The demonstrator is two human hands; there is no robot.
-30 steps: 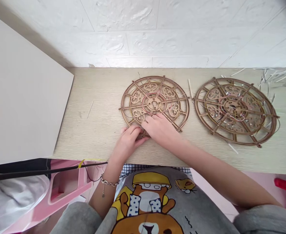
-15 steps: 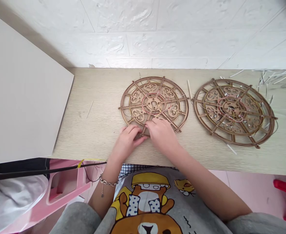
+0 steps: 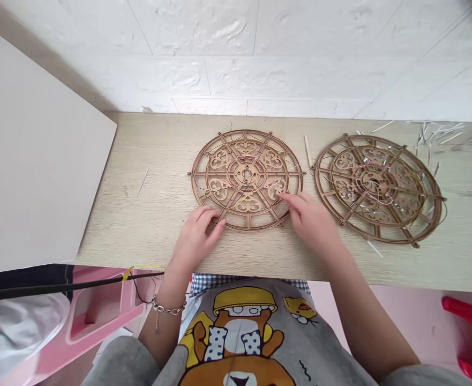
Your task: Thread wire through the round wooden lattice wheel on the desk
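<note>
A round brown openwork frame (image 3: 248,221) with spokes and scrolled ornaments lies flat on the table before me. Thin yellow and red wires run around its inner rings. At its lower left rim, my left hand (image 3: 197,233) has thumb and fingers closed on the edge. My right hand (image 3: 314,222) is at the lower right side, its index finger stretched out to touch a scrolled ornament (image 3: 276,188), the thumb apart and lower. Further right lies a second brown round frame (image 3: 410,230), apparently stacked on others, with loose wires across it; neither hand touches it.
A thin pale stick (image 3: 308,151) lies between the two frames. White strips (image 3: 440,133) are scattered at the back right, and another strip (image 3: 142,182) lies left. A white panel (image 3: 38,150) borders the table's left side; a white textured wall (image 3: 219,59) stands behind.
My right hand has moved right, away from my left hand, to the frame's lower right. My left hand stays at the lower left rim. The view has shifted slightly.
</note>
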